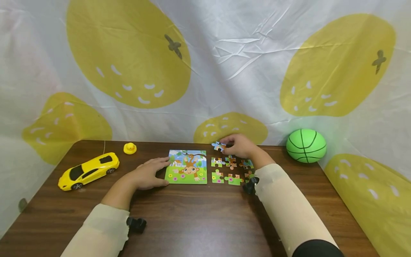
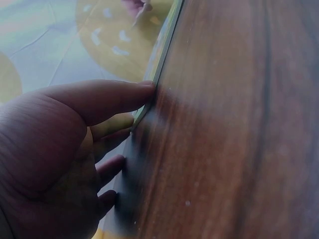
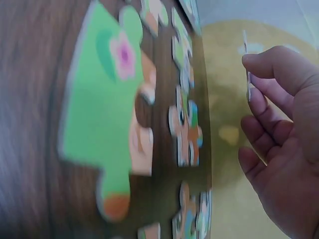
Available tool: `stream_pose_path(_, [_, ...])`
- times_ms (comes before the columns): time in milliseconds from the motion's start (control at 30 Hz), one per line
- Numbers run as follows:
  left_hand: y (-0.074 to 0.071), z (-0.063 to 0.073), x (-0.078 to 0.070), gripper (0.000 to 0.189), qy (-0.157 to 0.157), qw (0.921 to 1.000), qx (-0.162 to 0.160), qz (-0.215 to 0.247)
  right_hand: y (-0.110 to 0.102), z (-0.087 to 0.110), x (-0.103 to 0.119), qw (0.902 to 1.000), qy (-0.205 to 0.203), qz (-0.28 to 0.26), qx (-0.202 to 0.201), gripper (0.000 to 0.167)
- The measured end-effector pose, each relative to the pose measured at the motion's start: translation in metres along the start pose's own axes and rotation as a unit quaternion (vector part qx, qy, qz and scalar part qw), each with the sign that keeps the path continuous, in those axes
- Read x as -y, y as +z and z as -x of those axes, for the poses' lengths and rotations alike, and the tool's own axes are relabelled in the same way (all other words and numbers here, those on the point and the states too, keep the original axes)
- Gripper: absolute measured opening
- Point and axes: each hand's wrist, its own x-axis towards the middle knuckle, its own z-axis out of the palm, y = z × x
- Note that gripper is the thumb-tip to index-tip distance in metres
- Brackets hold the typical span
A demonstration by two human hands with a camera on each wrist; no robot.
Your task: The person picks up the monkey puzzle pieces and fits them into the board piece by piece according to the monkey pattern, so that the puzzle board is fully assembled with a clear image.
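My left hand point(image 1: 150, 174) rests at the left edge of a square puzzle board point(image 1: 187, 177) with a cartoon monkey picture. Its fingers reach the upper left side, and the thumb touches the near left corner. In the left wrist view the thumb tip lies right on the board's thin edge. My right hand point(image 1: 240, 146) pinches a puzzle piece point(image 1: 218, 146) between thumb and fingers, beyond the rows of loose pieces. From the right wrist this piece shows edge-on, above the tabletop. Several loose puzzle pieces point(image 1: 233, 179) lie right of the board in rows, some partly behind the right wrist.
A yellow toy car point(image 1: 91, 171) and a small yellow rubber duck point(image 1: 130, 148) stand at the left. At the far right is a green ball point(image 1: 306, 146) with black lines. A fruit-printed cloth point(image 1: 231, 82) hangs behind the wooden table point(image 1: 199, 221).
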Motion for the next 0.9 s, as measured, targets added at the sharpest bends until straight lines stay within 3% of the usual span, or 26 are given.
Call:
stream_pose_path(200, [0.0, 0.001, -0.001, 0.083, -0.001, 1.0, -0.002, 0.002, 0.014, -0.006, 0.018, 0.9992, -0.034, -0.017, 0.011, 0.049])
stream_pose_path(900, [0.0, 0.002, 0.001, 0.083, 0.001, 1.0, -0.001, 0.0, 0.059, -0.03, 0.072, 0.9929, -0.041, -0.089, 0.066, 0.047])
